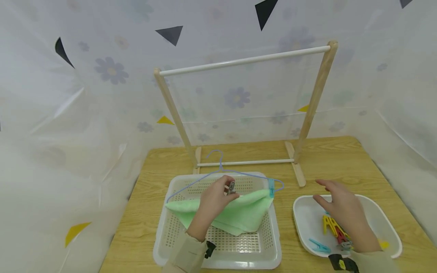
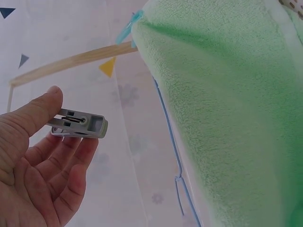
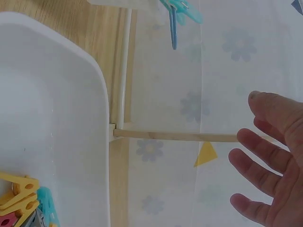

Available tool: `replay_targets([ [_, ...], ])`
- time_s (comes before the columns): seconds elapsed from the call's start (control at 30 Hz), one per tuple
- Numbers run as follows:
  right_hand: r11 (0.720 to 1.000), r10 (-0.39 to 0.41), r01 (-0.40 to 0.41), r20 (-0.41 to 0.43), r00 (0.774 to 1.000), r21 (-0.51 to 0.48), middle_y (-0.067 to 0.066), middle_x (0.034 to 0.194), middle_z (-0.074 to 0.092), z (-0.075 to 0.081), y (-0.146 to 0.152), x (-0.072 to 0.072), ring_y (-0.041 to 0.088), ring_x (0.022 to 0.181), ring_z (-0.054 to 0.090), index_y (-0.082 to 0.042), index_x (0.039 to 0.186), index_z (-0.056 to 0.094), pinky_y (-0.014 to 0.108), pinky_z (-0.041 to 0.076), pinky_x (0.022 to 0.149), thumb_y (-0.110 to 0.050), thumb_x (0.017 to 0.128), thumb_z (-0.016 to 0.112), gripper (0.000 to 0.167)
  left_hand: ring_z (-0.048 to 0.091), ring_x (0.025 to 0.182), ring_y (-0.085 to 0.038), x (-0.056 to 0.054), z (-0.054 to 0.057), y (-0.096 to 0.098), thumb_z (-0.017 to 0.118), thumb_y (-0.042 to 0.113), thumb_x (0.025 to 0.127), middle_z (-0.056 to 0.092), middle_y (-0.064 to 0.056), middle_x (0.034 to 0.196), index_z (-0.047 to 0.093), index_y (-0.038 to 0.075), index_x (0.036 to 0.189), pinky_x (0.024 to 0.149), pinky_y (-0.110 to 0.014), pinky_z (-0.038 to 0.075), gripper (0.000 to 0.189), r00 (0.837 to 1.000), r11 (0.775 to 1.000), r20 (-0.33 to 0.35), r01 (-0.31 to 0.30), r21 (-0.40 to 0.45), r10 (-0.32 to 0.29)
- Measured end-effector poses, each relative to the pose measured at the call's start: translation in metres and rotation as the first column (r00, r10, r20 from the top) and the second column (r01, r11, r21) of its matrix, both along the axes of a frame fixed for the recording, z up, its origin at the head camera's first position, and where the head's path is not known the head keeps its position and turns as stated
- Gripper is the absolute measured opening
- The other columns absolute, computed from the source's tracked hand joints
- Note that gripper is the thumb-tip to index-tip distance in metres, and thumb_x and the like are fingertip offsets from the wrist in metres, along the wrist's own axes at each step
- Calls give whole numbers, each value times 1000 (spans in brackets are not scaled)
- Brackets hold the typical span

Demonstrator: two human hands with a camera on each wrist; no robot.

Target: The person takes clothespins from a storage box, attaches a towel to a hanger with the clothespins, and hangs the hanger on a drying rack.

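A grey clothespin (image 2: pixel 80 124) is pinched between the thumb and fingers of my left hand (image 1: pixel 216 197), above the green towel (image 1: pixel 252 212). The towel lies along a blue wire hanger (image 1: pixel 194 182) over the white basket. At the hanger's right end a light-blue clothespin (image 1: pixel 271 187) clips the towel's corner; the left end has no clip on it. My right hand (image 1: pixel 346 208) holds nothing, its fingers spread and slightly bent above the white tray (image 1: pixel 302 235). In that tray lie yellow clothespins (image 1: pixel 329 224), a blue clothespin (image 1: pixel 319 245), and red and grey ones.
The white perforated basket (image 1: pixel 160 242) stands at the front middle of the wooden table (image 1: pixel 136 212). Behind it rises a drying rack with wooden posts (image 1: pixel 315 98) and a white top rail (image 1: pixel 246 60). A patterned plastic sheet surrounds the table.
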State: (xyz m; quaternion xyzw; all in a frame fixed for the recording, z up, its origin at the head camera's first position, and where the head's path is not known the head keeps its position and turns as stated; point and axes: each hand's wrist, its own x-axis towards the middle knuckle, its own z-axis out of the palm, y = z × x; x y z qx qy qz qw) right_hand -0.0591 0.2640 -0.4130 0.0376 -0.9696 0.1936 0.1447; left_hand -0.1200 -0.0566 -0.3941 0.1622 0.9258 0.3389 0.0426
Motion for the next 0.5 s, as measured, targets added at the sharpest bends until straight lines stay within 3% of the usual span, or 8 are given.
replay_targets([
  [0.2, 1000, 29, -29, -42, 999, 5, 22, 103, 58, 1, -7, -2, 35, 82, 57, 1, 111, 57, 47, 46, 58, -14, 71, 74, 46, 60, 82, -11, 0, 1, -2, 71, 28, 77, 62, 3, 99, 57, 13, 110, 58, -25, 44, 39, 1000, 1000, 2, -7, -13, 7],
  [0.5, 999, 53, -53, -26, 998, 1, 19, 104, 57, 1, -12, -4, 34, 83, 58, -1, 112, 56, 43, 46, 55, -16, 73, 73, 45, 60, 81, -13, 2, 3, -4, 71, 27, 77, 62, 1, 100, 56, 12, 111, 57, -25, 44, 40, 1000, 1000, 7, -16, -17, 16],
])
